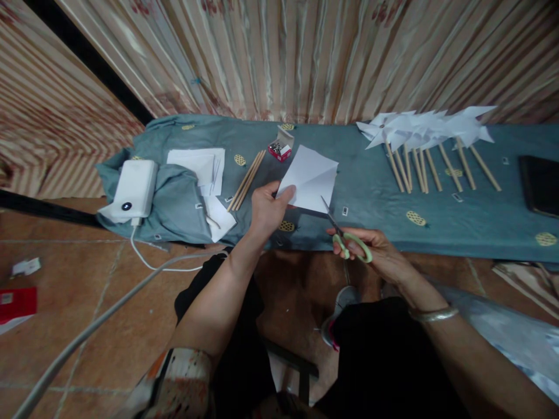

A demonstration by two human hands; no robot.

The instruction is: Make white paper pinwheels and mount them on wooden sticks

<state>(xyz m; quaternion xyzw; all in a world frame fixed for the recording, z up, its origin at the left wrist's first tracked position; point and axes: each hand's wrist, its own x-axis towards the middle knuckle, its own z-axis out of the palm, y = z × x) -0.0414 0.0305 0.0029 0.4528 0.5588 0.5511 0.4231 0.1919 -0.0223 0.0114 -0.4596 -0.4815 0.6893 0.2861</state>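
Note:
Pinched between the thumb and fingers of my left hand [269,210] is a square of white paper [311,177] with crease lines, held over the cloth. My right hand [375,251] grips a pair of scissors [353,244] with pale green handles. The blades point up and left, and their tips are at the paper's lower right corner; whether they have cut into it I cannot tell. Just beyond my left hand stands a small open red box [280,150] of metal pins or tacks. Several thin wooden sticks [246,181] lie to the left of that hand.
Paper pinwheels [430,131] on wooden sticks lie in a row at the back right. White paper sheets [218,174] and a white power bank [135,189] with a cable rest at the left. A dark device [539,183] lies at the right end of the green cloth [384,203].

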